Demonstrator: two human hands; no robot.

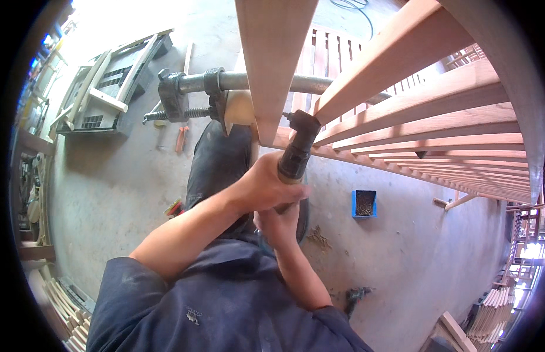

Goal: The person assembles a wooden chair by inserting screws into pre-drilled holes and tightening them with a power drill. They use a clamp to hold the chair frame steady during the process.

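Both my hands are wrapped around a dark right-angle power drill (pixel 296 155) in front of me. My left hand (pixel 272 183) grips it just below the black head. Lower down, my right hand (pixel 279 226) closes on the drill's body, which the hands largely hide. The head sits between a wide wooden board (pixel 273 64) and the ends of the slats, its short bit pointing left at the board. A steel pipe clamp (pixel 193 82) crosses behind the board, with a pale block (pixel 240 108) between clamp jaw and wood. To the right spreads a slatted wooden frame (pixel 425 126).
On the floor are a blue box of small screw-like pieces (pixel 365 204), a cordless drill (pixel 355 299) and an orange-handled tool (pixel 181 139). A dark pallet with wooden parts (pixel 108 88) lies at far left. Stacked wooden strips (pixel 492 314) stand at lower right.
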